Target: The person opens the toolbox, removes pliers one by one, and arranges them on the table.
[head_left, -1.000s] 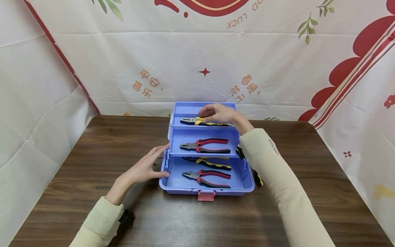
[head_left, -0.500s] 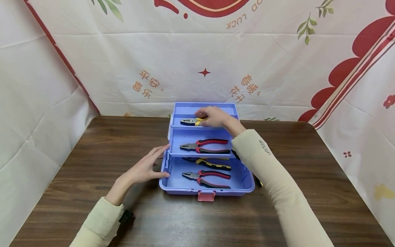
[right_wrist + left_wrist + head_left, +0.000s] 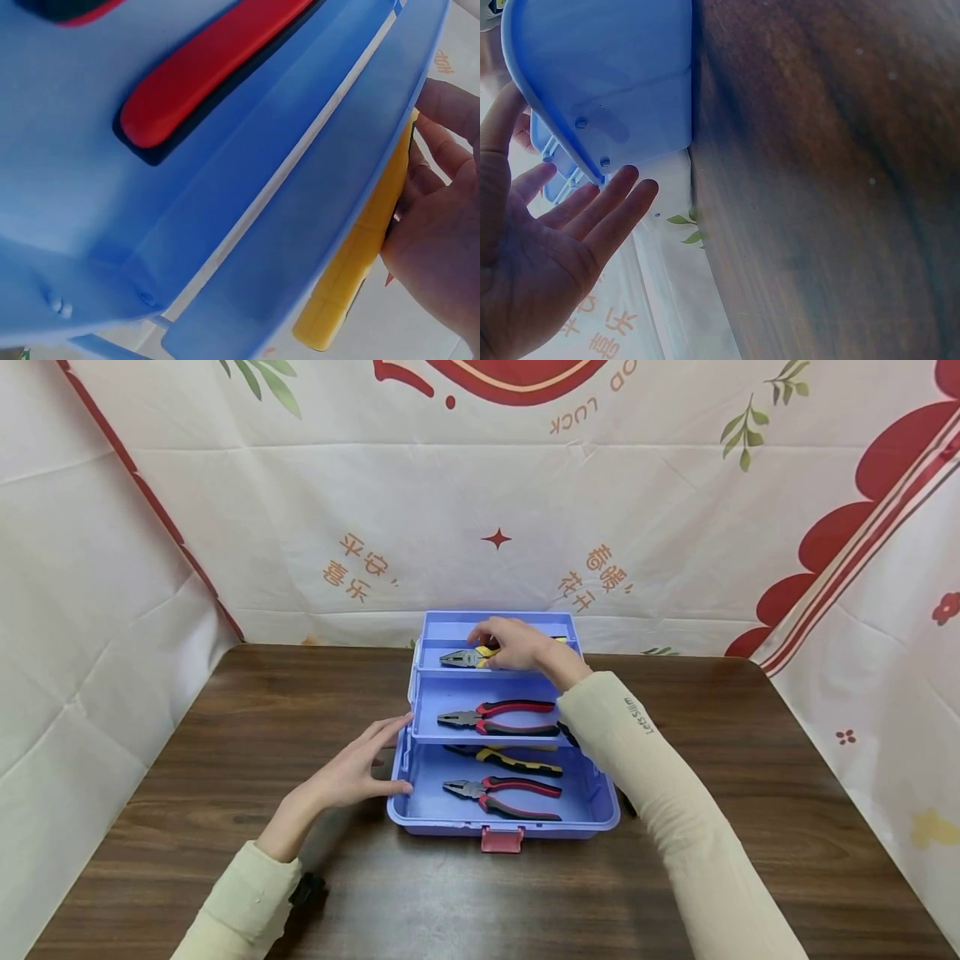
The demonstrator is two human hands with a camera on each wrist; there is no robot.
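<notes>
A blue toolbox [image 3: 450, 821] stands open on the table, its stepped trays spread toward the back. At the top tray [image 3: 431, 657] my right hand [image 3: 517, 645] grips yellow-and-black combination pliers [image 3: 459, 658] near the pivot, steel nose pointing left. In the right wrist view a yellow handle [image 3: 352, 262] runs beside the palm, behind the tray wall. My left hand [image 3: 352, 770] rests on the box's left side with fingers spread and thumb at the lower rim; the left wrist view shows the same hand [image 3: 547, 255] against the blue wall.
Red-and-black pliers [image 3: 517, 705] lie in the middle tray. The bottom compartment holds yellow-and-black pliers [image 3: 517, 762] and another red-and-black pair [image 3: 510, 791]. A pink latch [image 3: 502, 839] hangs at the front. Behind the table [image 3: 225, 760] hangs a printed cloth [image 3: 262, 527].
My right hand has shifted left along the pliers, toward their pivot. Their handle end now shows farther back beyond the hand. My left hand has stayed at the box's side.
</notes>
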